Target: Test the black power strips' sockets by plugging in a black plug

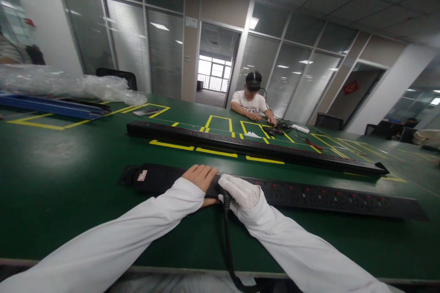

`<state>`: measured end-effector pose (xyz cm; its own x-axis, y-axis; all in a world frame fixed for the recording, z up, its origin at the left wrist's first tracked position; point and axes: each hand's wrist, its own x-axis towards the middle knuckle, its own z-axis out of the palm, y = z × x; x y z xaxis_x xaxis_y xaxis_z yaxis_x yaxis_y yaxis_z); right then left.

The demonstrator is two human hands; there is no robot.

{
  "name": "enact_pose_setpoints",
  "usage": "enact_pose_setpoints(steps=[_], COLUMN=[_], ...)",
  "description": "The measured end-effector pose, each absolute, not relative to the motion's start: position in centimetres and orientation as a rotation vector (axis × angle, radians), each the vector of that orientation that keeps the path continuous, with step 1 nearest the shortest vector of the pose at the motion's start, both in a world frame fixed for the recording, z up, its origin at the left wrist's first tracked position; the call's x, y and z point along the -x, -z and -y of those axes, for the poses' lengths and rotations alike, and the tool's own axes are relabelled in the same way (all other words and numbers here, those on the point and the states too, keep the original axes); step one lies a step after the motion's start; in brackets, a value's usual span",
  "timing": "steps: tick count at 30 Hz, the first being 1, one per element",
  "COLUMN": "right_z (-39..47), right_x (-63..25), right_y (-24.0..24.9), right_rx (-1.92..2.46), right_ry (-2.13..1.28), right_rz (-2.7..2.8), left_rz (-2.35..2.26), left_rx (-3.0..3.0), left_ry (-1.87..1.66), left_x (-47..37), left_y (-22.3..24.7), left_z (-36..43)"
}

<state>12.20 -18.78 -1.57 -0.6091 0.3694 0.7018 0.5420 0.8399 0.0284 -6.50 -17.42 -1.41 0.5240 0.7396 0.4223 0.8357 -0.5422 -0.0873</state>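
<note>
A long black power strip [309, 196] lies across the green table in front of me, with red lights along its right part and a small label near its left end. My bare left hand [201, 178] is wrapped over the strip, its thumb at the near edge. Right beside it, my right hand [240, 193], in a white dotted glove, is closed round a black plug [226, 199] against the strip. From the plug a thick black cable [228, 247] hangs down over the table's near edge. The plug's front end is hidden by the glove.
A second long black strip [240, 145] lies farther back, beside yellow tape marks. Clear plastic wrap [68, 83] and blue rails [51, 106] are at the left. Across the table a person [250, 100] handles black cables [280, 128] near a white object [300, 128].
</note>
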Motion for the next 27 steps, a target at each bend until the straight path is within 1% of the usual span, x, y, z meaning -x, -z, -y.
enact_pose_setpoints(steps=[11,16,24,27], right_z=[19.0,19.2,18.3,18.1], right_x=[-12.3,-13.4,-16.1,-16.5], right_y=[1.4,0.4,0.1,0.1], right_rx=[0.606,0.536,0.971,1.039], right_ry=[0.313,0.346,0.017,-0.054], right_rz=[2.271,2.248,1.949,1.929], left_rz=[1.318,1.311,1.309,1.299], left_rx=[2.492,2.490,2.491,2.500], left_ry=[0.502,0.492,0.485,0.494], left_x=[6.4,6.5,6.5,6.5], left_y=[1.5,1.4,1.1,1.2], left_z=[17.4,17.3,17.4,17.4])
